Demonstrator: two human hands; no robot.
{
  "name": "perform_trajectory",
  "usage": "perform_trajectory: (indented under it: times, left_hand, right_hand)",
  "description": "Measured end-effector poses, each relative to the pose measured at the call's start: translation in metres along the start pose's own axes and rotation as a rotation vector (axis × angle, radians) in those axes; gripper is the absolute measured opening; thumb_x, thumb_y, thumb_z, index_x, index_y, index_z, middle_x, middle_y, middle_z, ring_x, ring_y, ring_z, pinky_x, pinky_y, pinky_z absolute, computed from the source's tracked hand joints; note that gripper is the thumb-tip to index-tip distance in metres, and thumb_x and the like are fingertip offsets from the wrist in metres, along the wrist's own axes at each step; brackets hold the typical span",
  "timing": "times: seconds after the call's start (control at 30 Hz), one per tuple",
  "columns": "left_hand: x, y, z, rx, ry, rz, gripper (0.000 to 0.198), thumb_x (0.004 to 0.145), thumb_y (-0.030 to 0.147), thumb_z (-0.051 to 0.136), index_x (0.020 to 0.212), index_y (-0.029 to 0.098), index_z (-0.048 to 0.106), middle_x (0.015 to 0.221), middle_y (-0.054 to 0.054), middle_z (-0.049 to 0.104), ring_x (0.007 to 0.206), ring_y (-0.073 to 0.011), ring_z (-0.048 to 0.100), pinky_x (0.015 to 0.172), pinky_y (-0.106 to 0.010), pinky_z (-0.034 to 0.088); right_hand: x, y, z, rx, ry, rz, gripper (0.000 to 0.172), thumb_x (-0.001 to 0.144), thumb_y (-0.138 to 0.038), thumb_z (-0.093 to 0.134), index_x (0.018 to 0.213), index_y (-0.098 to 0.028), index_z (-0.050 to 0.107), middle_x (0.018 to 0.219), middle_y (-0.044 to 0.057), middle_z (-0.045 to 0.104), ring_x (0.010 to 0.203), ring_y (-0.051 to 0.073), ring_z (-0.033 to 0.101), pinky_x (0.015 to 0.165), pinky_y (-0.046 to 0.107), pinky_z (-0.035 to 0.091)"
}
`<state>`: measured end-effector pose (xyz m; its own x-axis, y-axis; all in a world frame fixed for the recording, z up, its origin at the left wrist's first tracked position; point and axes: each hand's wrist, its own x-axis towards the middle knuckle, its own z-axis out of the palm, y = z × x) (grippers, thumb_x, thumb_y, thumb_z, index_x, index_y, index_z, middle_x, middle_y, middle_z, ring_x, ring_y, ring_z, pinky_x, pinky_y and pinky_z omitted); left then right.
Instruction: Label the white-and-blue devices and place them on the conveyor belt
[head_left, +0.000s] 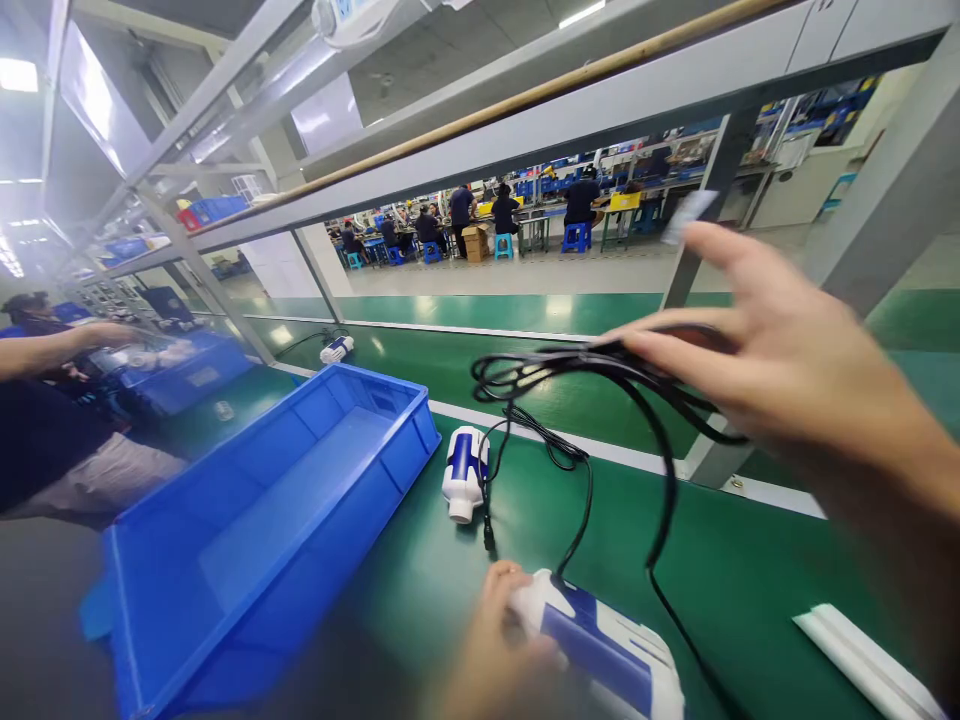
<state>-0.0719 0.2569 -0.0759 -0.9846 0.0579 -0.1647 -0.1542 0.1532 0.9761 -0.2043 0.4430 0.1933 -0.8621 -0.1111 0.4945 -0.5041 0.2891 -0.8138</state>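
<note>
My left hand [499, 640] is closed around a white and blue device [600, 645] lying on the green bench at the bottom centre. A black cable [577, 440] runs up from that device. My right hand [757, 350] is raised at the right and pinches a coiled bundle of this cable between thumb and fingers, with the index finger stretched out. Loops of the cable hang down to the bench. A second white and blue device [465, 472] lies further back on the bench, beside the cable's hanging end.
A large blue plastic bin [247, 540] stands at the left. A white strip [870, 660] lies at the lower right. Another person's arm [60, 350] reaches over blue trays at far left. A third device [336, 349] sits far back. Seated workers are in the background.
</note>
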Motion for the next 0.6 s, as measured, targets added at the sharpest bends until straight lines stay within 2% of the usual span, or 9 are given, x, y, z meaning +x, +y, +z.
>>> perform_trajectory:
  times: [0.07,0.13,0.2,0.23,0.3,0.37,0.43,0.5,0.6]
  left_hand:
    - [-0.001,-0.001,0.014,0.01,0.013,-0.032,0.053,0.058,0.016,0.065,0.11,0.011,0.056,0.129,-0.014,0.037,0.114,-0.0238,0.046,0.093,-0.03,0.04]
    - [0.001,-0.005,0.028,0.043,0.058,-0.054,0.051,0.054,0.01,0.061,0.105,0.012,0.058,0.128,-0.013,0.039,0.108,-0.0222,0.05,0.087,-0.028,0.043]
    - [0.006,-0.013,0.042,0.08,0.145,-0.097,0.05,0.053,0.008,0.058,0.102,0.014,0.059,0.129,-0.012,0.04,0.104,-0.0207,0.051,0.083,-0.027,0.044]
    - [0.008,-0.018,0.047,0.103,0.192,-0.125,0.049,0.053,0.007,0.058,0.101,0.014,0.059,0.129,-0.012,0.04,0.103,-0.0204,0.051,0.083,-0.027,0.044]
    - [0.011,-0.028,0.055,0.145,0.269,-0.158,0.046,0.053,0.008,0.059,0.099,0.013,0.06,0.128,-0.013,0.04,0.1,-0.0211,0.052,0.083,-0.029,0.044]
    - [0.012,-0.036,0.056,0.151,0.268,-0.136,0.044,0.053,0.012,0.063,0.097,0.012,0.061,0.125,-0.014,0.041,0.098,-0.0222,0.052,0.084,-0.031,0.045]
    - [0.013,-0.043,0.05,0.102,0.18,-0.092,0.044,0.055,0.019,0.068,0.098,0.012,0.061,0.121,-0.014,0.043,0.098,-0.0229,0.052,0.087,-0.032,0.045]
    - [0.012,-0.046,0.04,0.043,0.068,-0.077,0.046,0.059,0.028,0.07,0.102,0.013,0.062,0.119,-0.014,0.045,0.101,-0.024,0.052,0.091,-0.033,0.045]
    - [0.007,-0.046,0.024,0.027,-0.02,-0.102,0.057,0.06,0.04,0.072,0.111,0.016,0.063,0.125,-0.015,0.045,0.107,-0.0287,0.052,0.09,-0.035,0.047]
  right_hand:
    - [0.029,-0.019,0.035,0.122,-0.107,0.165,0.072,0.089,-0.006,0.064,0.148,-0.02,0.026,0.089,0.001,0.065,0.084,0.018,0.065,0.089,0.04,0.052]
    - [0.046,-0.026,0.069,0.327,-0.239,0.248,0.058,0.097,-0.014,0.056,0.147,-0.014,0.027,0.105,0.006,0.063,0.09,0.017,0.063,0.089,0.035,0.052]
    - [0.055,-0.019,0.098,0.392,-0.479,0.2,0.062,0.103,-0.028,0.045,0.15,-0.01,0.01,0.124,0.012,0.054,0.102,0.016,0.059,0.09,0.028,0.051]
    - [0.058,-0.009,0.11,0.291,-0.582,0.163,0.068,0.105,-0.035,0.042,0.151,-0.008,0.0,0.128,0.013,0.051,0.105,0.016,0.058,0.09,0.026,0.051]
    - [0.061,0.023,0.126,-0.043,-0.681,0.1,0.08,0.103,-0.04,0.043,0.148,-0.006,-0.014,0.125,0.012,0.054,0.105,0.016,0.057,0.092,0.025,0.049]
    - [0.06,0.07,0.133,-0.292,-0.648,0.106,0.086,0.099,-0.026,0.052,0.148,-0.006,-0.017,0.118,0.014,0.058,0.103,0.021,0.057,0.096,0.034,0.045]
    - [0.052,0.125,0.133,-0.558,-0.598,0.154,0.089,0.094,-0.018,0.057,0.15,-0.005,-0.01,0.116,0.02,0.056,0.109,0.031,0.053,0.098,0.047,0.04]
    - [0.035,0.178,0.13,-0.771,-0.591,0.215,0.083,0.088,-0.013,0.062,0.151,-0.005,0.009,0.112,0.021,0.056,0.111,0.035,0.05,0.096,0.055,0.037]
    - [-0.001,0.238,0.122,-0.934,-0.579,0.253,0.074,0.084,-0.008,0.065,0.147,-0.006,0.025,0.107,0.018,0.056,0.107,0.034,0.052,0.094,0.054,0.039]
